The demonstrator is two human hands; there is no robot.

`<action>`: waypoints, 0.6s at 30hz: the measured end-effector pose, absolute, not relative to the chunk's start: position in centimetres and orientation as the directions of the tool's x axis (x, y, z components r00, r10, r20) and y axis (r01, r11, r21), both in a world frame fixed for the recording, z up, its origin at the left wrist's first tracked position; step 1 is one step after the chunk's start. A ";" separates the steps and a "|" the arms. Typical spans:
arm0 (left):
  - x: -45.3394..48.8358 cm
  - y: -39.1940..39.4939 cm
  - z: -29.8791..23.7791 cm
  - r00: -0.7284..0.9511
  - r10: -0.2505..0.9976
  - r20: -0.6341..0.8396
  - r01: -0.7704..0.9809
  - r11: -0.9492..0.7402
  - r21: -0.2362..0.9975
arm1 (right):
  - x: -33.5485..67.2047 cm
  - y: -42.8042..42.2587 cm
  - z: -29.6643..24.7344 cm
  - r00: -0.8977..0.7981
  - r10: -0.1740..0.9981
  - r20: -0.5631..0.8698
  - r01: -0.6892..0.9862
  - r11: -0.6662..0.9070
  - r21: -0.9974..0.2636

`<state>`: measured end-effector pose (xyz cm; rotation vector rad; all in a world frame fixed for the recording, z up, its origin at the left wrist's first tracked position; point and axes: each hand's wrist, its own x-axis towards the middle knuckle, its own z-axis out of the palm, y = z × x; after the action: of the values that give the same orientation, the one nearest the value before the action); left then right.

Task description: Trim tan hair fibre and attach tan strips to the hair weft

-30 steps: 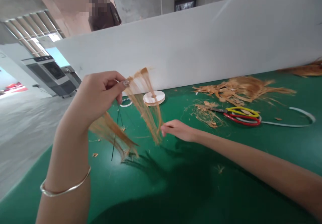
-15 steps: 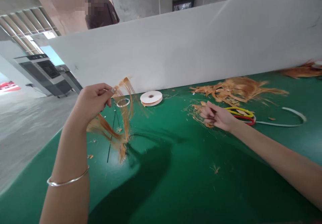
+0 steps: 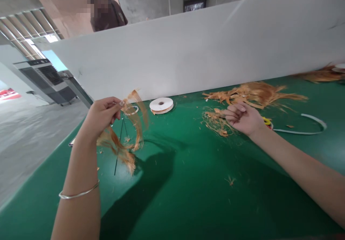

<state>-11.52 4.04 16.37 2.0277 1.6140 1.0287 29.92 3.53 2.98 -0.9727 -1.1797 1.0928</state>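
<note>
My left hand (image 3: 106,114) is closed, pinching a bunch of orange-brown fibre strips (image 3: 138,125) by its upper end. The strips hang in loose curves over the table, their frayed ends lowest. My right hand (image 3: 242,117) is held with curled fingers at the right edge of a tangle of fibre scraps (image 3: 217,123); whatever lies inside the fingers is hidden. Partly behind that hand show yellow and red loop handles (image 3: 267,122), seemingly of scissors. Under and behind the strips lie a white ring (image 3: 135,111) and a thin black rod (image 3: 116,159).
A white ribbon spool (image 3: 161,105) lies near the white partition (image 3: 188,60). Farther right are a heap of orange fibre (image 3: 258,92) and a pale curved strip (image 3: 302,132) on the green table (image 3: 172,200). Beyond the partition stands a person (image 3: 107,15).
My right hand has moved right and slightly up, off the scrap tangle, now covering more of the coloured handles. My left hand has shifted slightly right and down with the fibre strips.
</note>
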 end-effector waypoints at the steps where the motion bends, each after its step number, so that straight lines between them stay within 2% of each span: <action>1: -11.6 4.2 16.2 0.084 0.945 0.316 0.684 -0.285 0.671 | 30.1 3.6 3.0 0.050 0.980 0.194 -0.133 0.199 -0.971; 11: -12.1 4.2 16.0 0.040 0.957 0.286 0.677 -0.237 0.697 | 34.4 4.9 2.2 0.223 0.969 0.103 -0.151 0.138 -0.979; 18: -12.2 4.8 15.3 0.060 0.965 0.255 0.733 -0.217 0.645 | 37.0 5.0 2.7 0.366 0.923 0.115 -0.118 0.168 -0.979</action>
<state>-12.16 4.83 15.33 2.0016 1.7014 0.9350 37.04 5.05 2.66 -1.1498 -0.9015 0.9050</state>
